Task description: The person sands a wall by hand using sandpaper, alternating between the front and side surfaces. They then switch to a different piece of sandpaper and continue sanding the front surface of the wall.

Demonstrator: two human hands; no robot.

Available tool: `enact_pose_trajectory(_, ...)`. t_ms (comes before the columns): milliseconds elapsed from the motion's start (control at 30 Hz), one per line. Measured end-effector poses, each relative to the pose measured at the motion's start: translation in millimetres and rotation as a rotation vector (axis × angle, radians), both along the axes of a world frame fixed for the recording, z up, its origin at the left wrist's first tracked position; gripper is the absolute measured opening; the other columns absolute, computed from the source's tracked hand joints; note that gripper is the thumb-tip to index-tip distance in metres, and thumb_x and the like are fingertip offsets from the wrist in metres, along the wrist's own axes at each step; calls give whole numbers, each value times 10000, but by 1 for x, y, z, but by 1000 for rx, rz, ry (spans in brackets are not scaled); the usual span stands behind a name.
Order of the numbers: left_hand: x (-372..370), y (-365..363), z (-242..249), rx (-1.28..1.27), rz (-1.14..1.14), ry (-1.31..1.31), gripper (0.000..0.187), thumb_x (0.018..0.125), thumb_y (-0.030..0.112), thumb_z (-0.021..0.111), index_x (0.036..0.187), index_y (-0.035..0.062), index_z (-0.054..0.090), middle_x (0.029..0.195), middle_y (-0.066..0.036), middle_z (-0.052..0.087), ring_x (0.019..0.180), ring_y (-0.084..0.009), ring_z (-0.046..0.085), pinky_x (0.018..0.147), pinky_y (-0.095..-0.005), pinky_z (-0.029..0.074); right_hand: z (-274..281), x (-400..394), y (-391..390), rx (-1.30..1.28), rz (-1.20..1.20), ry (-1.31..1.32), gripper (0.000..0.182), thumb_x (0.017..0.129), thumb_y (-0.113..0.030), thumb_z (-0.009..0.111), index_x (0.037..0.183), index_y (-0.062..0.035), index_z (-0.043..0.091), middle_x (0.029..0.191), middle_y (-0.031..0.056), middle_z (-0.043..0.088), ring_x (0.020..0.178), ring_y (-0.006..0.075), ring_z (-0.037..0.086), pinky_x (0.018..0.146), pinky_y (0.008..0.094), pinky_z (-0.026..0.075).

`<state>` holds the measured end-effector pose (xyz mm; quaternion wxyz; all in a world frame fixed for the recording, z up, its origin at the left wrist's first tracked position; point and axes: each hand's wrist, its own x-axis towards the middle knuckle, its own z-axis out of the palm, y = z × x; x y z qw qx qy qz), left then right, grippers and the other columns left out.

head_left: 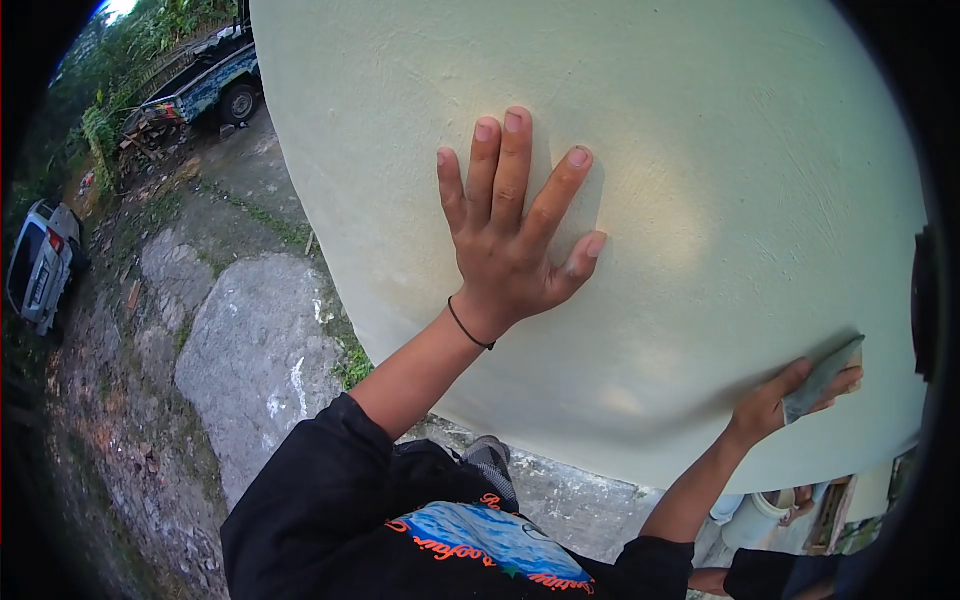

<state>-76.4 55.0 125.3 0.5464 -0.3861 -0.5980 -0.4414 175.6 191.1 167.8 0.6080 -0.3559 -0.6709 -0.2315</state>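
A large, smooth, pale green surface (660,300) fills the middle and right of the view. My left hand (515,235) lies flat on it with the fingers spread and nothing held; a thin dark band circles the wrist. At the lower right, my right hand (770,405) grips a thin grey-green sheet or pad (822,380), with its edge near the pale surface. Fingers show on both sides of this piece. What it is made of cannot be told.
Rough concrete ground (265,345) lies at the left and below. A truck (215,85) stands at the upper left, a silver car (45,265) at the far left. A whitish bucket (755,520) is at the lower right, near a dark sleeve (780,575).
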Motion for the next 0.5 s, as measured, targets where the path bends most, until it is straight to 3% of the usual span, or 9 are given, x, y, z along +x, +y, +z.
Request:
enact_pose_trajectory(33,1,0,-1,11,-4,2,559,896,507,377,1292,121,459,1420,-240,298,1372,-340,187,1113,-451,40,8,-6,-2,-40,6,120,553,986,-358,285,1411,-6,238,1469,216,187,1367,366,165,1089,502,153)
enact_pose_trajectory(100,-1,2,0,16,-14,1,560,894,506,382,1292,120,460,1418,-238,302,1371,-339,191,1113,-450,43,-1,-20,-7,-4,-55,-52,587,975,-402,271,1446,-70,162,1497,213,63,1387,366,67,1085,545,64)
enact_pose_trajectory(133,0,2,0,25,-14,1,561,892,506,386,1291,119,461,1417,-237,307,1369,-339,196,1113,-449,45,-18,-26,-11,32,-66,-188,575,973,-369,272,1455,-92,125,1496,224,34,1387,377,38,1071,575,64)
enact_pose_trajectory(167,1,1,-1,21,-17,-3,561,892,506,386,1291,119,461,1417,-237,307,1369,-339,196,1113,-449,45,-45,-32,-15,67,-23,-306,589,957,-343,300,1459,-110,95,1494,234,-3,1382,401,-30,1067,579,-3)
enact_pose_trajectory(233,2,1,0,49,-42,-60,505,883,500,394,1295,222,480,1411,-180,350,1366,-304,223,1117,-461,37,-107,-30,-22,38,91,-474,653,922,-381,361,1459,-141,76,1494,226,-70,1366,415,-130,1047,563,-121)
enact_pose_trajectory(300,2,0,-2,49,-35,-57,504,883,500,392,1294,223,481,1411,-180,351,1365,-304,225,1117,-461,36,-123,-12,-17,68,78,-472,561,968,-311,299,1456,-97,124,1505,206,1,1385,392,-39,1064,561,-62)
enact_pose_trajectory(367,0,0,-2,41,-34,-51,503,884,500,391,1294,223,482,1410,-179,353,1365,-304,226,1117,-461,36,-101,4,-4,-39,47,-302,567,975,-332,301,1449,-71,133,1502,207,20,1391,369,4,1082,538,-33)
enact_pose_trajectory(433,2,4,-3,73,-51,-60,507,888,497,385,1297,213,480,1408,-183,354,1364,-303,230,1117,-459,38,-43,0,-8,-154,49,-37,616,980,-390,247,1439,-7,96,1494,227,34,1391,356,23,1100,507,7)
enact_pose_trajectory(500,1,7,-4,86,-56,-46,510,890,496,384,1297,205,479,1408,-185,354,1364,-303,231,1117,-457,40,-2,-10,-7,-154,170,211,638,973,-437,253,1445,-33,110,1501,197,62,1390,349,47,1105,497,39)
